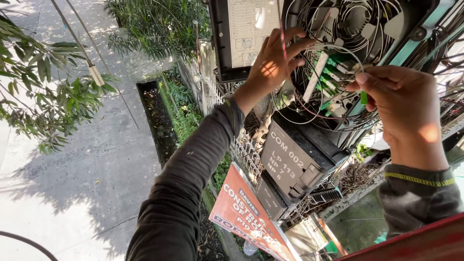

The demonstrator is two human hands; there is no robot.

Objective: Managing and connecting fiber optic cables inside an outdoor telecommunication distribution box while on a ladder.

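An open black cable box (425,34) hangs in front of me, full of coiled thin white fibres and a row of green connectors (333,75). My left hand (275,60) reaches up into the box, fingers spread on the loose fibres beside the connectors. My right hand (403,104) pinches a small green connector plug (364,98) on a thin white fibre (338,47) that loops up between the two hands. The box's opened lid (244,36) with a white paper chart stands at the left of my left hand.
A closed black box (295,159) with white lettering hangs below the open one, above an orange printed sign (241,212). Far below lie a concrete pavement (72,169), a drain trench (157,118), a fence and bushes. Leafy branches (43,92) and cables cross at left.
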